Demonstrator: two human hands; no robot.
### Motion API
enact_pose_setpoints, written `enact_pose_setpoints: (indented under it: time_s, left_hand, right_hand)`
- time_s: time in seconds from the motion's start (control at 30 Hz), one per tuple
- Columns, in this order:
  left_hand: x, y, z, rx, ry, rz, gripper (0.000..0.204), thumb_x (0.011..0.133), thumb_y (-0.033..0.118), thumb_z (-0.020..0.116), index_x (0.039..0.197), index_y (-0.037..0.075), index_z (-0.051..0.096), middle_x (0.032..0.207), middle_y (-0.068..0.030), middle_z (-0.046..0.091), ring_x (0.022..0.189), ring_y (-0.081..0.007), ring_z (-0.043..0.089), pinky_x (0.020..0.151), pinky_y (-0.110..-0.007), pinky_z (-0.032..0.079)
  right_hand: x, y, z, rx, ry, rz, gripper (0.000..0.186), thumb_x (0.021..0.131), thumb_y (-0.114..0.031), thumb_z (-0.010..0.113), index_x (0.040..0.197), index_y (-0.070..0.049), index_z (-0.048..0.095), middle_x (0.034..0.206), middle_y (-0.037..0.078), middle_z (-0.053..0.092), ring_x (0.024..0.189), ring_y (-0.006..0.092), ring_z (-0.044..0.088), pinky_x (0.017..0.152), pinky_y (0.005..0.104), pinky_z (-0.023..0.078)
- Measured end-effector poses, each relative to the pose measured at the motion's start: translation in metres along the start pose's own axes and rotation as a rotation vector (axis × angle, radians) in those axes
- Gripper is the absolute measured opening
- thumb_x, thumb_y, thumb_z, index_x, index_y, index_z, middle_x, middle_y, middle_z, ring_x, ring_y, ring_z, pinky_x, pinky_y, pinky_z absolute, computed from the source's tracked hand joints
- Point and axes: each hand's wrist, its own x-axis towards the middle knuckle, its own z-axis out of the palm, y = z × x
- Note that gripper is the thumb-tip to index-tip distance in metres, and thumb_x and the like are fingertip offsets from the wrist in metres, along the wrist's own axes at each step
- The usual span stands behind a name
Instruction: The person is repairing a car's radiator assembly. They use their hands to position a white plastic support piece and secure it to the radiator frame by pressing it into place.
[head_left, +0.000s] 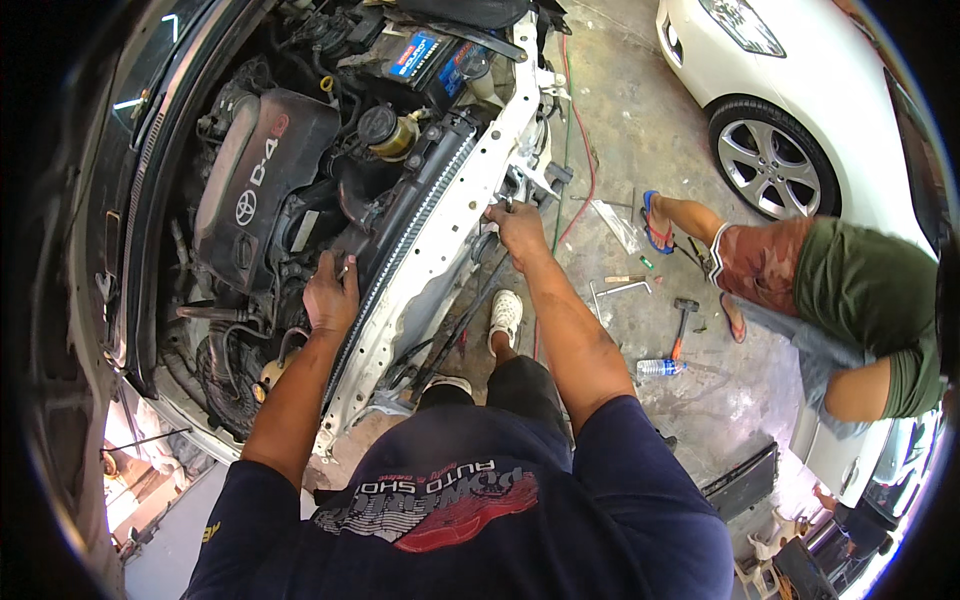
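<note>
My left hand [330, 295] is over the engine bay, just behind the black top of the radiator [432, 160]. Its fingers are curled, and a small pale thing shows by the fingertips, too small to name. On the front side of the white metal crossmember [430, 240], my right hand [520, 232] has its fingers closed near a bracket. Whatever it grips is mostly hidden. The grey engine cover [260, 190] lies to the left of both hands.
A battery [420, 58] and a fluid reservoir [388, 130] sit farther back. On the floor at right lie a hammer [682, 325], an L-shaped wrench [622, 291], a water bottle [660, 367] and a red hose [582, 200]. Another person [850, 290] bends beside a white car [830, 60].
</note>
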Motion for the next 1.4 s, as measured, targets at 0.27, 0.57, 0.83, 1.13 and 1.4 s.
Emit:
enact_pose_setpoints:
  time_s: [0.27, 0.57, 0.83, 1.13, 1.4]
  left_hand:
    - [-0.004, 0.001, -0.007, -0.006, -0.058, -0.069, 0.039, 0.105, 0.044, 0.061, 0.121, 0.008, 0.063, 0.095, -0.0252, 0.075, 0.088, -0.0484, 0.072, 0.077, -0.056, 0.056]
    - [-0.005, 0.003, -0.01, -0.105, -0.041, -0.122, 0.043, 0.102, 0.047, 0.066, 0.122, 0.009, 0.063, 0.098, -0.024, 0.076, 0.093, -0.0474, 0.073, 0.08, -0.055, 0.056]
    - [-0.001, 0.01, -0.019, -0.056, -0.118, -0.147, 0.042, 0.102, 0.044, 0.066, 0.12, 0.007, 0.064, 0.104, -0.0243, 0.076, 0.094, -0.046, 0.073, 0.081, -0.055, 0.057]
    - [-0.001, 0.007, -0.016, -0.014, -0.048, -0.081, 0.038, 0.102, 0.043, 0.066, 0.116, 0.007, 0.065, 0.099, -0.025, 0.076, 0.091, -0.0463, 0.073, 0.079, -0.054, 0.058]
    - [0.0, 0.011, -0.019, -0.045, -0.063, -0.109, 0.038, 0.101, 0.042, 0.067, 0.117, 0.007, 0.064, 0.096, -0.0248, 0.074, 0.088, -0.0462, 0.072, 0.077, -0.055, 0.057]
  right_hand:
    - [-0.012, 0.008, -0.04, -0.237, 0.084, -0.048, 0.029, 0.096, -0.019, 0.07, 0.114, 0.003, 0.072, 0.093, 0.009, 0.071, 0.079, 0.0181, 0.062, 0.072, 0.0354, 0.049]
    - [0.021, -0.075, -0.069, -0.777, 0.055, -0.437, 0.032, 0.091, -0.015, 0.072, 0.12, 0.001, 0.072, 0.099, 0.025, 0.076, 0.094, 0.0381, 0.074, 0.086, 0.0443, 0.056]
    - [0.059, -0.177, -0.041, -1.276, -0.081, -0.56, 0.023, 0.092, -0.031, 0.075, 0.1, -0.01, 0.08, 0.098, 0.019, 0.078, 0.096, 0.0409, 0.074, 0.086, 0.0499, 0.058]
    - [0.113, -0.208, -0.024, -1.507, -0.376, -0.521, 0.026, 0.085, -0.033, 0.081, 0.103, -0.014, 0.081, 0.097, 0.014, 0.079, 0.096, 0.0358, 0.075, 0.087, 0.0474, 0.058]
    - [0.083, -0.155, -0.033, -1.085, -0.013, -0.486, 0.031, 0.088, -0.028, 0.082, 0.104, -0.003, 0.072, 0.095, 0.023, 0.077, 0.095, 0.0426, 0.074, 0.084, 0.0508, 0.057]
